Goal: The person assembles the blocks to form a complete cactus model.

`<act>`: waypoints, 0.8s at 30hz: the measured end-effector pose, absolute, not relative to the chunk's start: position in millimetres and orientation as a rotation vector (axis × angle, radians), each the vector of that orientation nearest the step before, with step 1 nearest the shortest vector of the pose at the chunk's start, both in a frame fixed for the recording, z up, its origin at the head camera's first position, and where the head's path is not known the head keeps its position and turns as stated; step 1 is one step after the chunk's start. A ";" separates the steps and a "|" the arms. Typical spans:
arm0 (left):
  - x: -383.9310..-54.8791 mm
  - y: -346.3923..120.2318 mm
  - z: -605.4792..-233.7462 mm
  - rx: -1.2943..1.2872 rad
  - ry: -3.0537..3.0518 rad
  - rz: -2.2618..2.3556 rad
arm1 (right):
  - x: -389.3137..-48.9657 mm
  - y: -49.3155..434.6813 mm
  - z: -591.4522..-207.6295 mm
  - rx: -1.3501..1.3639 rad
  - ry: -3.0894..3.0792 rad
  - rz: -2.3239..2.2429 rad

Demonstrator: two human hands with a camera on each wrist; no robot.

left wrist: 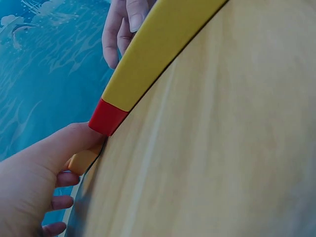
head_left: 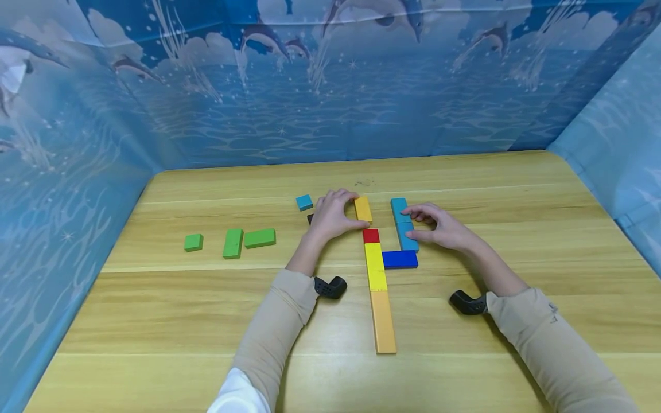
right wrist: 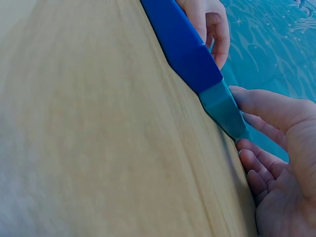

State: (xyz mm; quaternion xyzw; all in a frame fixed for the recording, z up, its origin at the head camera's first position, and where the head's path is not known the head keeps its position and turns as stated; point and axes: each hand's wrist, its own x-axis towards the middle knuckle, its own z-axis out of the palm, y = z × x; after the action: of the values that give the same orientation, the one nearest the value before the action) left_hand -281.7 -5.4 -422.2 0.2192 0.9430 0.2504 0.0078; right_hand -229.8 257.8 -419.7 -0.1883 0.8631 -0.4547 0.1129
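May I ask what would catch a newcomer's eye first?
Likely the row of red, yellow and tan blocks down the middle of the wooden table. Beyond its red end, the left hand pinches an orange block; to the right, the right hand touches light-blue blocks. Behind hangs a dolphin-printed backdrop.

In the head view, the table [head_left: 155, 321] is lit brightly and evenly, with soft shadows cast beside the sleeves [head_left: 563, 350] and a faint sheen seen near the bottom edge. The wrist views are rendered dimmer and hazier, and the wood grain [right wrist: 123, 148] is softened by blur.
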 end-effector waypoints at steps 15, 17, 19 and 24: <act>-281.9 -6.7 -422.2 0.708 2.929 0.760 | -229.4 258.3 -420.8 -0.573 2.533 -1.339; -282.1 -7.1 -422.4 0.716 2.919 0.767 | -229.2 258.4 -420.9 -0.577 2.530 -1.344; -281.9 -7.7 -422.5 0.732 2.911 0.781 | -229.2 258.5 -420.8 -0.585 2.532 -1.344; -281.8 -9.6 -422.9 0.796 2.884 0.825 | -229.6 258.7 -421.3 -0.595 2.532 -1.345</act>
State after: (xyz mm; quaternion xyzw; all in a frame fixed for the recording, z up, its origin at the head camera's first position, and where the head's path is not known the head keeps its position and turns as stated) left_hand -281.8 -9.6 -422.9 0.2563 0.9292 0.2656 0.0192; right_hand -229.6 258.7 -421.3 -0.2021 0.8598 -0.4567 0.1064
